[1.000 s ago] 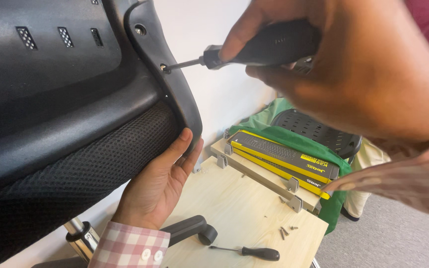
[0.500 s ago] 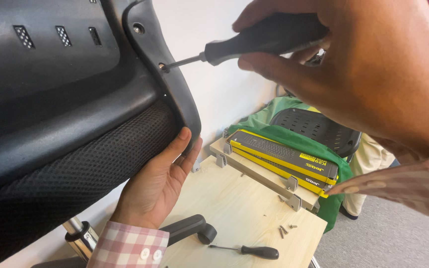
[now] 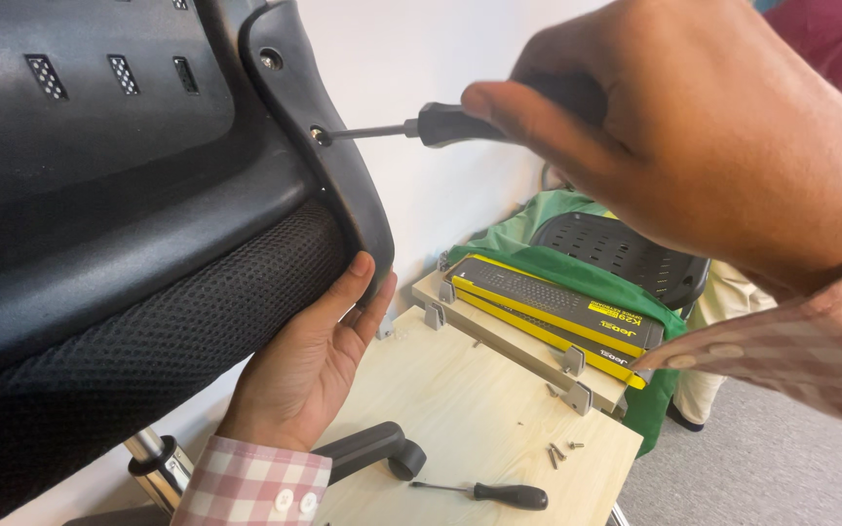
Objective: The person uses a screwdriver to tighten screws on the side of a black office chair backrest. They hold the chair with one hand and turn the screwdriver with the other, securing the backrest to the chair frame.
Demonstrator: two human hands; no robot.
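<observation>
Right hand (image 3: 694, 166) is closed around the black handle of a screwdriver (image 3: 440, 125); the shaft runs roughly level, leftward from the hand, its tip seated in a screw hole (image 3: 318, 134) on the edge of the black chair bracket (image 3: 328, 166); the tool's long axis thus lies straight across from the right hand to the bracket, and this hand is the nearer of the two to the hole. A second hole (image 3: 269, 60) sits higher on the same bracket, up and left of the tip.

Left hand (image 3: 309, 365) is well below the right; palm and fingers lie flat and spread against the underside of the bracket and the mesh chair back (image 3: 148, 331), bracing it rather than gripping anything; a checked cuff (image 3: 250, 482) shows at the wrist.

Below both hands stands a pale wooden board (image 3: 460, 419); on it, to the right of the left hand, lie a spare screwdriver (image 3: 499, 494), a few loose screws (image 3: 559, 452) and a black armrest (image 3: 372, 450); beyond, under the right hand, a yellow and grey case (image 3: 553, 312) rests on green cloth (image 3: 655, 321).
</observation>
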